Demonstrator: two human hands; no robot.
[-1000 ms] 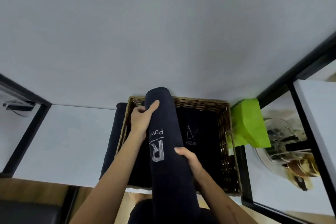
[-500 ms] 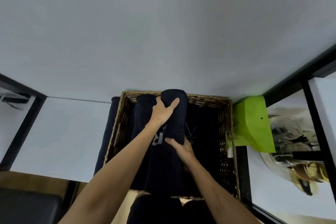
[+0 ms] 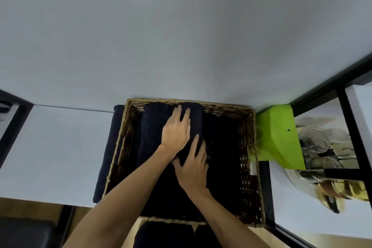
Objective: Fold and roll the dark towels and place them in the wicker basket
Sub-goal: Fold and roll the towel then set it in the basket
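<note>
Both of your hands lie flat on the rolled dark towel (image 3: 193,115) inside the wicker basket (image 3: 246,147); left hand (image 3: 177,133) toward 12 o'clock with fingers straight and together, right hand (image 3: 193,169) toward 6 o'clock, fingers spread and fairly straight; neither hand clasps the cloth, both press on it. The roll runs 12 to 6 down the middle of the basket, touching a second roll (image 3: 153,127) at its 9 o'clock side.

Step in hand (judged): seating the roll. Press evenly along its length so the loose edge stays underneath and does not spring open; nudge it toward 9 o'clock against its neighbour to leave room at 3 o'clock, where a flat dark towel with pale lettering (image 3: 209,149) lies on the basket floor.

Around: another dark towel (image 3: 108,147) lies on the white table (image 3: 60,147) just outside the basket at 9 o'clock, apparently not yet put in; a green paper object (image 3: 277,137) sits just beside the rim at 3 o'clock; glassware (image 3: 314,147) lies farther out, below the black frame. Lift your hands straight up to clear the rim.
</note>
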